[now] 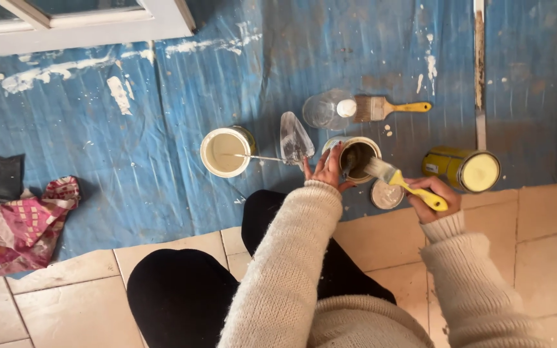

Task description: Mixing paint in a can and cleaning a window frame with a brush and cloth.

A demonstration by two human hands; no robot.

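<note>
My left hand (327, 169) rests on the near rim of an open paint can (358, 157) that stands on a blue tarp. My right hand (434, 196) grips the yellow handle of a paintbrush (396, 177); its pale bristles lie over the can's right rim. The can's round lid (386, 194) lies flat just below the brush. Both arms wear cream knitted sleeves.
An open can of cream paint (225, 151) with a stirring stick stands at the left. A trowel (294, 139), a clear plastic bottle (328, 109), a second yellow-handled brush (388, 107), a yellow can on its side (464, 169), a pink rag (26, 224) and a white window frame (78, 26) lie around.
</note>
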